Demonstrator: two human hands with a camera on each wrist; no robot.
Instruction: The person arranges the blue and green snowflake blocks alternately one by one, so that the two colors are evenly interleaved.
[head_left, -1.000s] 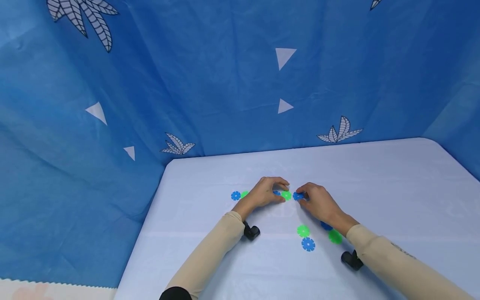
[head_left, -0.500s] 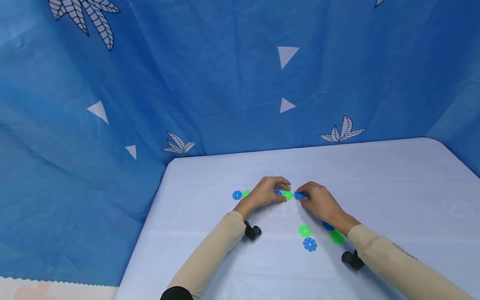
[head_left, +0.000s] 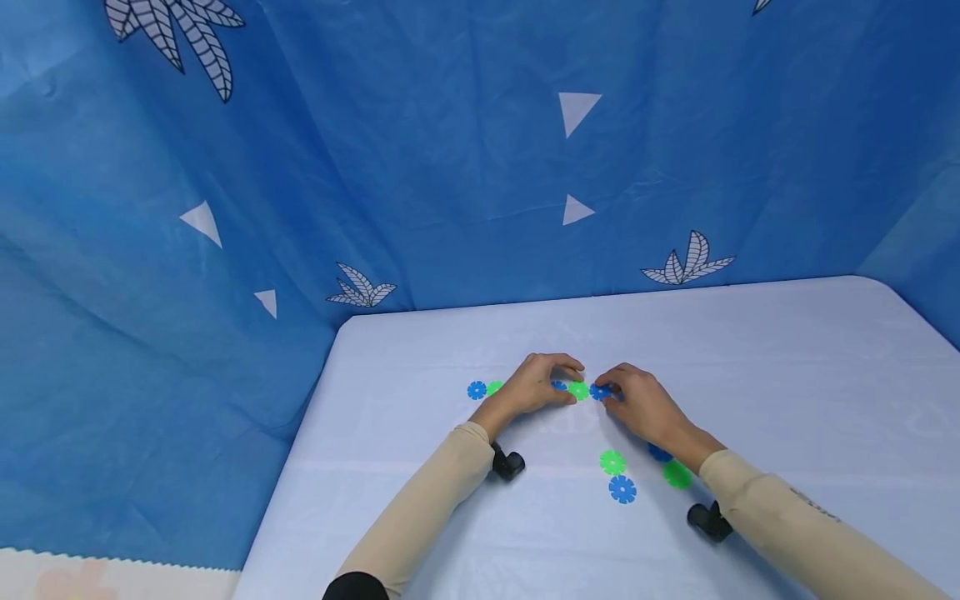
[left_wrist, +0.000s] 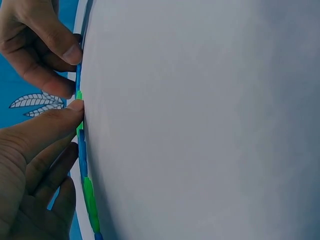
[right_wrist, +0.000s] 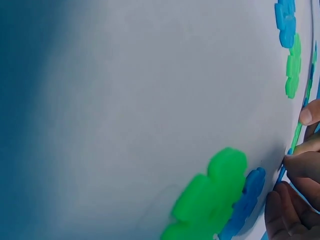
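Observation:
A row of flat snowflake discs lies on the pale blue table. My left hand pinches a green disc and partly covers a blue disc joined to it. My right hand pinches a blue disc against the green one's right edge. In the left wrist view the discs show edge-on as a thin blue and green line, with my left thumb pressing on it. The right wrist view catches my right fingertips at the same line.
A blue disc and a green disc lie left of my left hand. Loose near my right forearm are a green disc, a blue disc, another blue and another green. A blue patterned cloth walls the back and sides.

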